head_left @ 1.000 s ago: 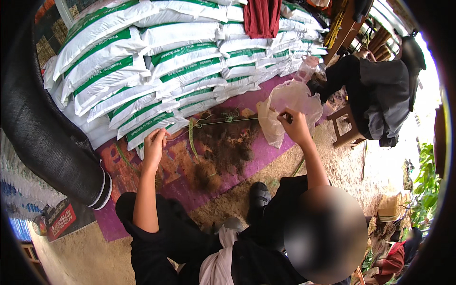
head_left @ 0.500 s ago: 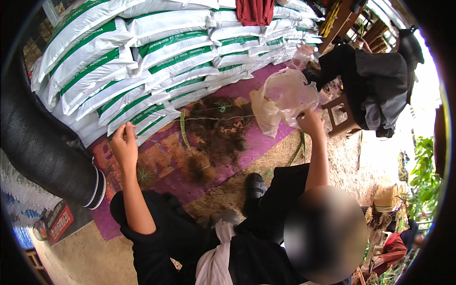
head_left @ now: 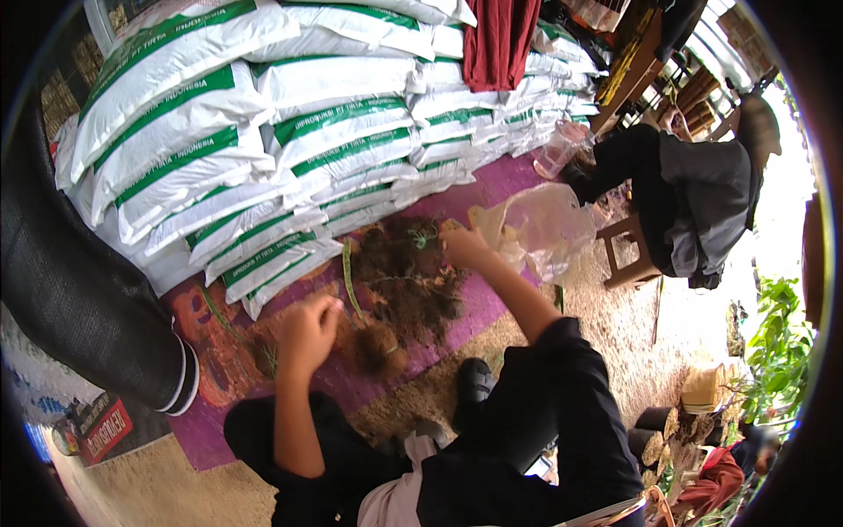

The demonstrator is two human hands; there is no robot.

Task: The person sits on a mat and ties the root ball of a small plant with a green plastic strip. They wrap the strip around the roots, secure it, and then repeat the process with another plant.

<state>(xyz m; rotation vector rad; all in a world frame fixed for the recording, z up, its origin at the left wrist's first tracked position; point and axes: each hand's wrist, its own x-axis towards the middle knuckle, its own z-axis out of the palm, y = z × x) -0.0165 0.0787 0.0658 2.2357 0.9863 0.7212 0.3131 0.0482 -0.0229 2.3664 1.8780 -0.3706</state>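
The purple mat (head_left: 492, 307) is hemmed at 11 o'clock by stacked white sacks (head_left: 263, 149); open ground is left toward 5 o'clock. The soil pile (head_left: 408, 277) lies mid-mat. The left hand (head_left: 307, 332) is curled, fingers pressed together, beside it. The clear plastic bag (head_left: 544, 230) is pinched by the right hand (head_left: 464, 248).

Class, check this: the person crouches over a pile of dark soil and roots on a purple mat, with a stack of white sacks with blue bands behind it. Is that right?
Not quite. The head view shows the stacked white sacks carry green bands, not blue. The rest holds: dark soil and roots lie on the purple mat below the hands.
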